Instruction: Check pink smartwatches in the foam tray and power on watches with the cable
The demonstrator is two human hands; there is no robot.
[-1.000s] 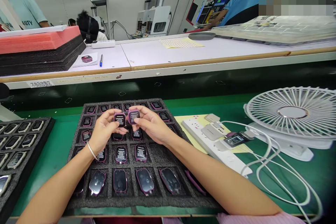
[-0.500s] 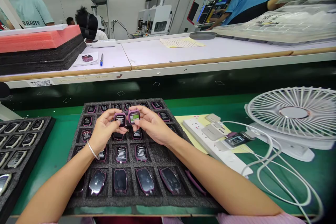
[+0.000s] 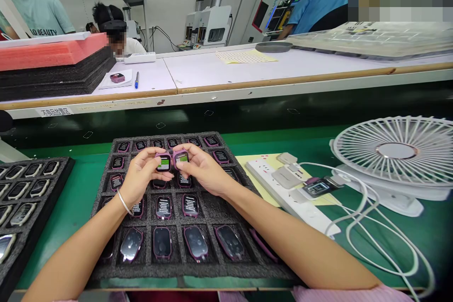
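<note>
Right now both hands are up over the middle of the dark foam tray [image 3: 244, 250], each pinching a small purple-cased watch body. The left hand [image 3: 139, 177] has its fingers closed round the left watch [image 3: 163, 162], thumb on the near edge, screen lit green and white and turned up toward the person. The right hand [image 3: 201, 170] grips the right watch [image 3: 181, 158] the same way, fingers curled behind it — its screen glows too. The two watches sit side by side, touching or very nearly so; I cannot tell which. They are held just above the tray's second and third rows, clear of the pockets.

A thin bangle [image 3: 123, 202] rings the left wrist. The tray lies on a green mat [image 3: 76, 198], and most of its pockets hold more purple watches, some face up with dark screens. To the left, a second foam tray [image 3: 53, 188] holds paler watches. To the right lie a white power strip [image 3: 283, 196] with plugs and white cables, one watch on a charger [image 3: 316, 188], and beyond it a white desk fan [image 3: 396, 151] — tilted face up. Across the raised white bench [image 3: 283, 73], other people stand at machines.
</note>
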